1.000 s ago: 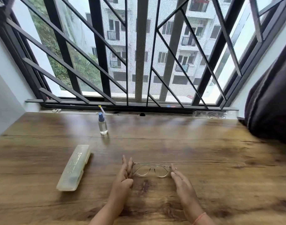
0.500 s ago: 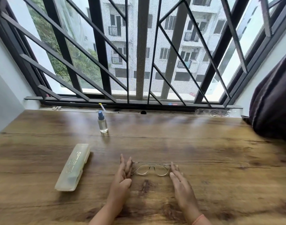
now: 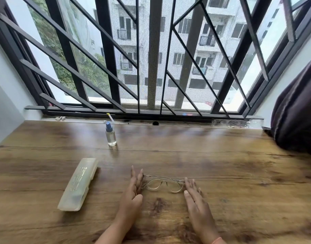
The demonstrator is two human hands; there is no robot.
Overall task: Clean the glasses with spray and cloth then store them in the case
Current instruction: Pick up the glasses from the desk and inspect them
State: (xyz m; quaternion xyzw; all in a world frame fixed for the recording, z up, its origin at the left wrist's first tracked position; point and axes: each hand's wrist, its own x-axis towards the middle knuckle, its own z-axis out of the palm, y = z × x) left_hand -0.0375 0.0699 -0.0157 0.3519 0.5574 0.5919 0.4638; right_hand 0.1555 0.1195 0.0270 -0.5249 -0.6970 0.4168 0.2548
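Thin metal-rimmed glasses (image 3: 162, 183) lie on the wooden table (image 3: 221, 173), lenses facing me. My left hand (image 3: 133, 194) stands on its edge with straight fingers against the left end of the frame. My right hand (image 3: 195, 198) lies flat, fingertips at the frame's right end. Neither hand grips anything. A closed pale translucent case (image 3: 78, 184) lies to the left of my left hand. A small clear spray bottle (image 3: 110, 135) with a blue nozzle stands upright farther back. No cloth is visible.
A black window grille (image 3: 151, 67) and its sill run along the table's far edge. A dark curtain (image 3: 297, 111) hangs over the table's right back corner. A grey wall (image 3: 4, 103) borders the left side.
The view has shifted slightly downward. Both hands stay beside the glasses, the right one slightly closer to the frame's end. Case and bottle have not moved.
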